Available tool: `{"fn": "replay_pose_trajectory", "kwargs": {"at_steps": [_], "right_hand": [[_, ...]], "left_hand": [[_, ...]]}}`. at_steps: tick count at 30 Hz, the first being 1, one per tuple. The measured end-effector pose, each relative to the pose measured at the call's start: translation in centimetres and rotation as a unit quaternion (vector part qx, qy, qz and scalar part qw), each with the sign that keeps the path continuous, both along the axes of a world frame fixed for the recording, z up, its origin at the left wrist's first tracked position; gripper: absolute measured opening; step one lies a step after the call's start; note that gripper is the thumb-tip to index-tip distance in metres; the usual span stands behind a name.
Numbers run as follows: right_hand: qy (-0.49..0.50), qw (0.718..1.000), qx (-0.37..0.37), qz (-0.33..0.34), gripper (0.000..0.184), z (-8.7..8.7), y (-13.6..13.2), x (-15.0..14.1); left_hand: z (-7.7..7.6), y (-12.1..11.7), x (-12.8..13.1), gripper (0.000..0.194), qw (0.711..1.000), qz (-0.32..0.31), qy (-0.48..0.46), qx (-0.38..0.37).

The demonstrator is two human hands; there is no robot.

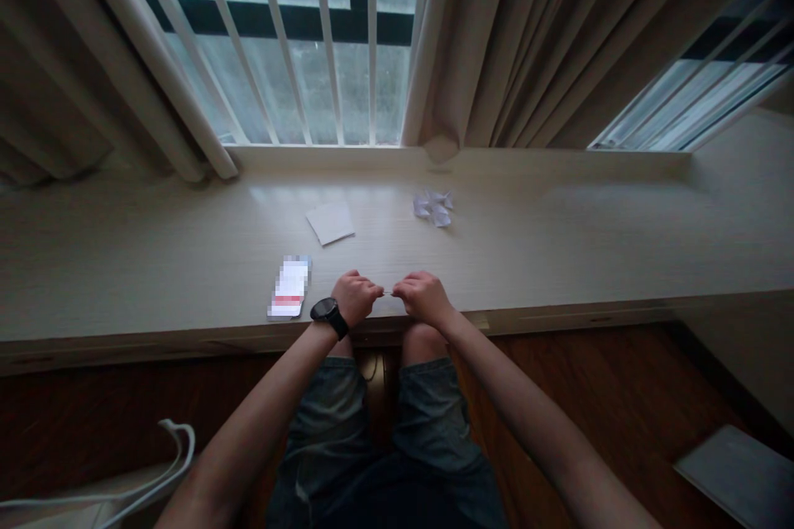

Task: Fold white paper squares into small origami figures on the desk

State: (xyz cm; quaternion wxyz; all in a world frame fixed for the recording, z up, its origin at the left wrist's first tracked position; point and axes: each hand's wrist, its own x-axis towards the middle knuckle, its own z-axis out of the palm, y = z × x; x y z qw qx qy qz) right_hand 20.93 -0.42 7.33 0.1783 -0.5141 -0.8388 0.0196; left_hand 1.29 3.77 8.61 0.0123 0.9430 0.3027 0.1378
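Just over the front edge of the countertop, my left hand [358,297] and my right hand [422,296] face each other with fingertips pinched. Between them shows a thin, pale piece of paper [388,293], gripped at both ends; most of it is hidden by the fingers. A black watch [328,316] is on my left wrist. Beyond my left hand lies a square stack of white paper [331,222]. A small cluster of folded white paper pieces [432,208] rests farther back, beyond my right hand.
A phone [289,288] with a lit, blurred screen lies left of my left hand on the pale countertop [558,240]. Behind are a barred window [298,58] and curtains [496,41]. A white cable [179,446] is at lower left, a grey flat object [738,471] at lower right.
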Motion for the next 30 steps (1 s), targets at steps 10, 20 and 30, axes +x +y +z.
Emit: {"fn": "replay_pose_trajectory", "kwargs": {"at_steps": [10,20,30], "right_hand": [[0.068,0.990,-0.001,-0.120,0.018,-0.9,-1.5,5.7],[0.095,0.995,0.003,-0.036,0.019,-2.1,0.8,0.1],[0.091,0.995,0.033,-0.009,0.023,-2.2,0.5,-1.6]], "left_hand": [[-0.7,0.8,-2.7,0.025,0.997,0.077,0.020,-0.014],[-1.2,0.3,-1.1,0.019,0.997,0.039,0.062,0.007],[-1.0,0.2,-0.8,0.018,0.998,0.036,0.034,0.024]]}}
